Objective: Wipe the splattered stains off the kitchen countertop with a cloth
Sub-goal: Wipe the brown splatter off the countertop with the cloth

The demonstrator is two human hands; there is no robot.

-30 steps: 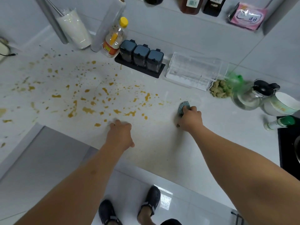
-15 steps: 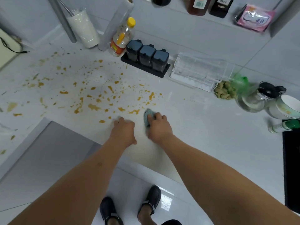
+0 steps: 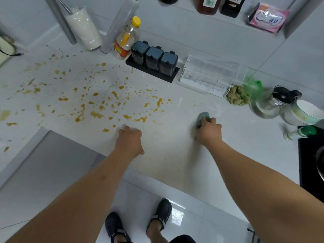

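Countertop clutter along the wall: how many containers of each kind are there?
Dark-lidded spice jars: 3
Yellow-capped bottle: 1
Clear lidded box: 1
Glass kettle: 1
White bowl: 1
Green-capped bottle: 1
Total: 8

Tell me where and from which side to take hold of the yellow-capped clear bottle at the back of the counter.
Grip the yellow-capped clear bottle round its narrower upper body, above the orange label, coming from the front. A clear plastic roll crowds its left and the dark lidded jars its right; it leans toward the wall.
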